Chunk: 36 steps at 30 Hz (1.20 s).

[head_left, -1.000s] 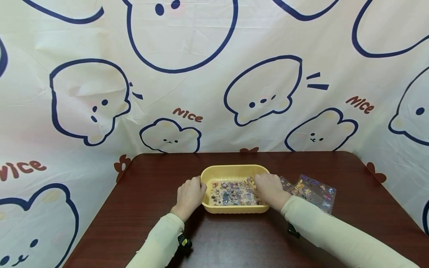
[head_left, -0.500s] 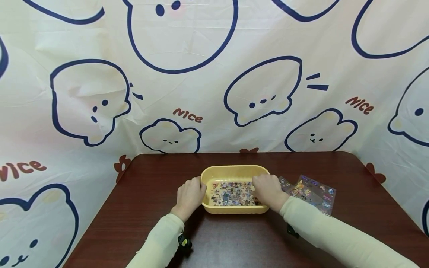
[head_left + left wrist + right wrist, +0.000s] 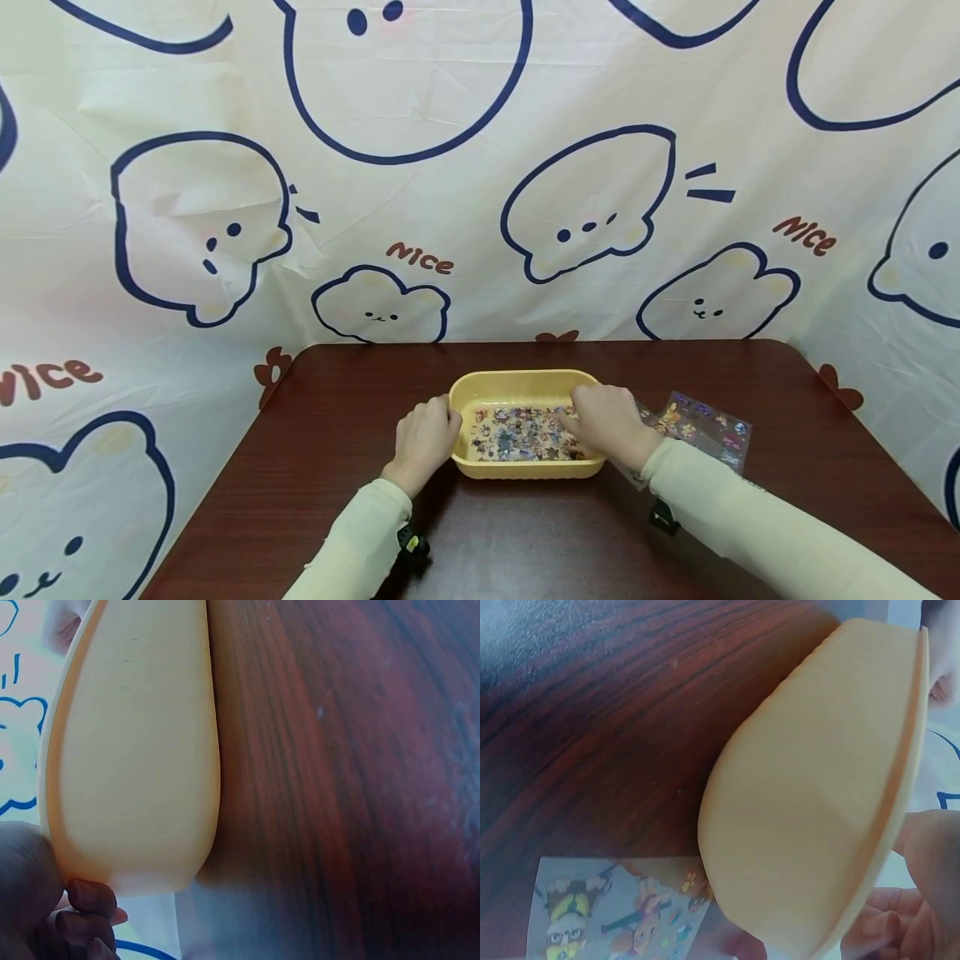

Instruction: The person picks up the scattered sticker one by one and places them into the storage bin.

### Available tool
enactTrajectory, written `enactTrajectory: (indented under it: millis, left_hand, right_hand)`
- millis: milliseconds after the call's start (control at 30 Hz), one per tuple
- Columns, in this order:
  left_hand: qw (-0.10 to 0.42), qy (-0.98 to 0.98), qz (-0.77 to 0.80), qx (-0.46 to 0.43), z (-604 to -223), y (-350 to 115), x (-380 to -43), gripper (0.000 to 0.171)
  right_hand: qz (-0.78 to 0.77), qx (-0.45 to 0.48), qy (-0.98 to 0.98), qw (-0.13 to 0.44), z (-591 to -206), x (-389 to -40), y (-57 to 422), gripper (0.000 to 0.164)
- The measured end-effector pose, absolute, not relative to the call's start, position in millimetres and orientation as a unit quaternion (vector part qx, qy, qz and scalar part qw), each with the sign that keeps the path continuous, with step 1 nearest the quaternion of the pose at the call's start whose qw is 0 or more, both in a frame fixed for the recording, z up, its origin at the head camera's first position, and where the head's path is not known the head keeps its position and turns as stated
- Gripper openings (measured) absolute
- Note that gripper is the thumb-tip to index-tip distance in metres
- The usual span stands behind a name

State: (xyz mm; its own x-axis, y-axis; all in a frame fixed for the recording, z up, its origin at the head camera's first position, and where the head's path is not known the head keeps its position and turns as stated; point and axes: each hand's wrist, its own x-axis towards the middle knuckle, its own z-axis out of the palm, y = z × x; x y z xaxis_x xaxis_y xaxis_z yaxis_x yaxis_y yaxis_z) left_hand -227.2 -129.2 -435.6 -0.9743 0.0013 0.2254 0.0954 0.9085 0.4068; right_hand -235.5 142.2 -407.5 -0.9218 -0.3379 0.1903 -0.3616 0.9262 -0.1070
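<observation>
A yellow plastic tub stands on the table, its bottom covered with small colourful printed figures. My left hand grips the tub's left end; the left wrist view shows curled fingers at its outer wall. Over the right end is my right hand, one digit reaching inside above the prints. In the right wrist view that hand's curled fingers lie beyond the rim, and another finger touches the outer wall. The palm side is partly hidden by the tub.
Transparent sheets printed with cartoon figures lie on the dark wooden table, right of the tub and partly under the right arm. A cloth with bear drawings hangs behind and beside the table.
My right hand has shifted slightly right, with a digit now showing over the prints. A sheet's edge now shows below the right wrist. My left hand and the tub have stayed put.
</observation>
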Motion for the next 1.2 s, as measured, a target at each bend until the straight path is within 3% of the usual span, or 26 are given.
enactTrajectory:
  millis: [233, 433, 1200]
  left_hand:
    - [0.113, -0.970, -0.212, -0.025, -435, -129, -227, 0.027]
    - [0.112, -0.971, -0.212, -0.023, -434, -128, -227, 0.025]
    - [0.116, -0.970, -0.212, -0.015, -437, -127, -229, 0.023]
  right_hand:
    - [0.075, 0.170, -0.978, 0.098, -397, -235, 151, 0.047]
    - [0.092, 0.152, -0.978, 0.112, -385, -235, 160, 0.035]
    - [0.104, 0.109, -0.982, 0.115, -376, -243, 203, 0.035]
